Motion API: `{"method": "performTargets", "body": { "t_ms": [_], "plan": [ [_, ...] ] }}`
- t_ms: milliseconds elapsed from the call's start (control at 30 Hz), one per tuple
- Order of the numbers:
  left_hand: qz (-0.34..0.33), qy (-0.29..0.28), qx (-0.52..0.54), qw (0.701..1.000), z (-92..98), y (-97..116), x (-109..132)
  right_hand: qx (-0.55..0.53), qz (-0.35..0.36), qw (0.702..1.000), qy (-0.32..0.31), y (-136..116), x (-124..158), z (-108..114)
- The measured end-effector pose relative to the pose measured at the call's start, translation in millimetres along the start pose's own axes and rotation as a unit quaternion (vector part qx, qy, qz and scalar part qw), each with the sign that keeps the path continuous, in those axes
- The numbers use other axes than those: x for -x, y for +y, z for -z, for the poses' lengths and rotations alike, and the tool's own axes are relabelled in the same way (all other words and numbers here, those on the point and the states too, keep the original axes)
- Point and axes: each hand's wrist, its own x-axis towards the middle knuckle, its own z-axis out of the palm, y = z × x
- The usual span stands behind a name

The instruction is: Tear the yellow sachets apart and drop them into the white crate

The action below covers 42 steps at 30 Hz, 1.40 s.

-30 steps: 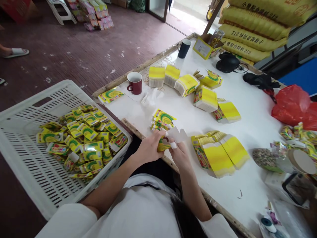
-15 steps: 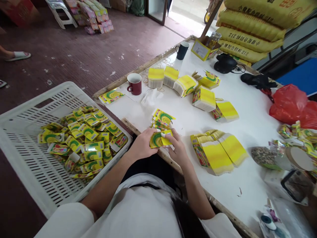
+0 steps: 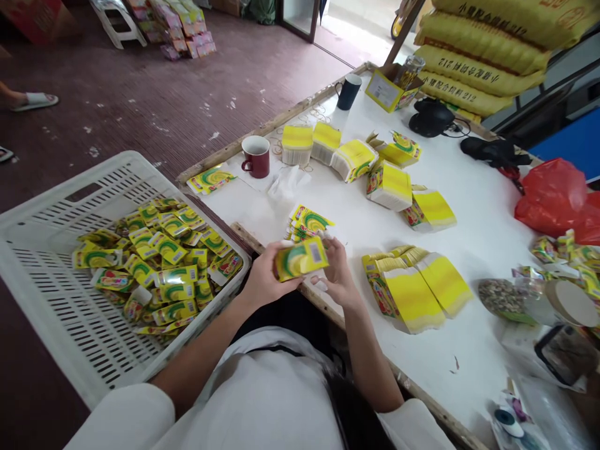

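My left hand (image 3: 268, 274) is closed round a small yellow and green printed packet (image 3: 300, 257), held over the table's near edge with a barcode on its right end. To its right, my right hand (image 3: 341, 275) has its fingers apart, close to that end and not gripping it. Just beyond both hands, a small pile of flat printed cards (image 3: 310, 220) lies on the white table (image 3: 347, 215). Several similar packets (image 3: 171, 250) fill part of the white plastic basket (image 3: 47, 294) at my left.
Stacks of yellow cards (image 3: 417, 294) stand to the right, and more yellow stacks (image 3: 297, 137) stand farther back. A red mug (image 3: 257, 161), a dark mug (image 3: 347, 94) and crumpled tissue (image 3: 289, 181) are on the table. Right lie a jar (image 3: 504, 297) and red bag (image 3: 548, 194).
The packet has turned so its barcode end faces up. My right hand has let go of it and moved slightly right, while my left hand keeps its hold.
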Motion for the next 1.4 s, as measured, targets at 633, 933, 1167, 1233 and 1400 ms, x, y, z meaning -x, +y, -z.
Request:
{"method": "performTargets", "body": {
  "t_ms": [633, 933, 1167, 1233, 1400],
  "plan": [
    [0.229, 0.088, 0.285, 0.927, -34.9, -5, 11, 0.479, -0.051, 0.863, 0.152, 20, -47, 6],
    [0.239, 0.130, 0.269, 0.924, -50.6, -13, 7, 0.308, -0.044, 0.932, 0.188, 12, -36, 5],
    [0.180, 0.118, 0.291, 0.932, -48.3, -4, 5, -0.044, -0.099, 0.994, -0.018, -13, 6, -32],
    [0.159, 0.114, 0.263, 0.945, -47.3, 0, 5, -0.096, -0.118, 0.987, -0.044, -15, 11, -37],
    [0.136, 0.100, 0.253, 0.953, -46.7, 3, 4, -0.096, -0.107, 0.989, -0.026, -15, 11, -42]
  ]
}}
